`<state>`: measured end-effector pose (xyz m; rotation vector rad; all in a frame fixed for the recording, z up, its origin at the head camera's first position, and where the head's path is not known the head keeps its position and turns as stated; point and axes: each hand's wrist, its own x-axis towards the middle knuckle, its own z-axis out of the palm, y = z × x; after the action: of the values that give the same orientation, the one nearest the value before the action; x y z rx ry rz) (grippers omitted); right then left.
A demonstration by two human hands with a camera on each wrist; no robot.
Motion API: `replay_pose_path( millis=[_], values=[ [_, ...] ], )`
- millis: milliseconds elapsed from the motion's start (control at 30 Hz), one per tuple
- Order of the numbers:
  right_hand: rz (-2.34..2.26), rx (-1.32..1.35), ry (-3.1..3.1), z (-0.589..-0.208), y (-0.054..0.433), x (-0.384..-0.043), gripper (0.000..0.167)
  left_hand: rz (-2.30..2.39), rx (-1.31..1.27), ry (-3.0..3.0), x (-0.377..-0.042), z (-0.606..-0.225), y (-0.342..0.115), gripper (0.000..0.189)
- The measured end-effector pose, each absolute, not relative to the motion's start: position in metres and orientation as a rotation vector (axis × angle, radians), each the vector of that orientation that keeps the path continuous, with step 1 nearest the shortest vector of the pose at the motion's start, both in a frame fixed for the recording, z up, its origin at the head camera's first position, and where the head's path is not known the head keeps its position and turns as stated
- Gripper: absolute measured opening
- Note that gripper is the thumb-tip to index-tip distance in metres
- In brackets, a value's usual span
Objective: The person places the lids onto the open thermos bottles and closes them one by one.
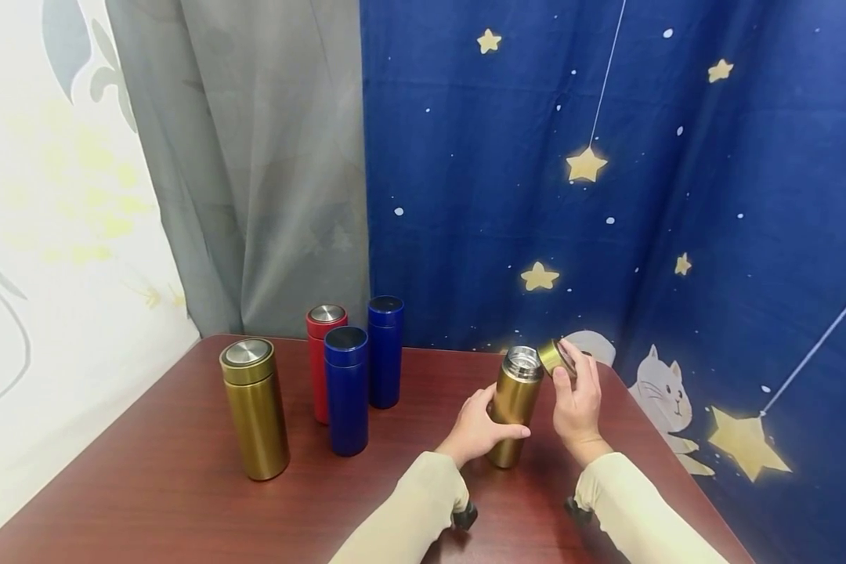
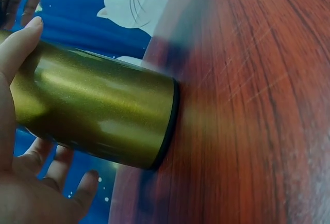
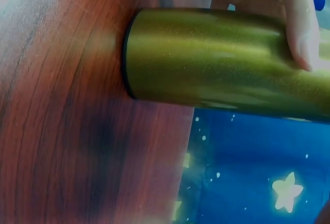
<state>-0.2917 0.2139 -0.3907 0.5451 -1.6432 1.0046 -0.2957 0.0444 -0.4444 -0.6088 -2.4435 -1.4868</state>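
Note:
On the right part of the table, a gold thermos (image 1: 515, 401) stands upright with its steel mouth uncovered. My left hand (image 1: 478, 428) grips its body from the left, the thumb across the near side. My right hand (image 1: 578, 398) holds the gold lid (image 1: 552, 357), tilted, just right of the mouth. In the left wrist view the lower body of the thermos (image 2: 103, 108) lies between thumb and fingers, its black base edge at the wood. The right wrist view shows the thermos (image 3: 206, 59) with the left thumb on it; the lid is outside that view.
A second gold thermos (image 1: 257, 415) with its lid on stands at the left of the table (image 1: 183, 501). Right of it are a red thermos (image 1: 320, 368) and two blue ones, a nearer blue thermos (image 1: 348, 399) and a farther one (image 1: 385, 352). Curtains hang behind the table.

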Motion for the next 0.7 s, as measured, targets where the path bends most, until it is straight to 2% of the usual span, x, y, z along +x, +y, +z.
replay_pose_path(
  millis=[333,700],
  values=[
    [1.048,0.597,-1.633,-0.367,0.189,-0.261,0.041,-1.499,-0.649,-2.444,-0.298,-0.442,0.039,0.066],
    [1.079,0.628,-1.659,-0.364,0.190,-0.258,0.044,-1.575,-0.705,-2.434,-0.298,-0.440,0.034,0.066]
  ],
)
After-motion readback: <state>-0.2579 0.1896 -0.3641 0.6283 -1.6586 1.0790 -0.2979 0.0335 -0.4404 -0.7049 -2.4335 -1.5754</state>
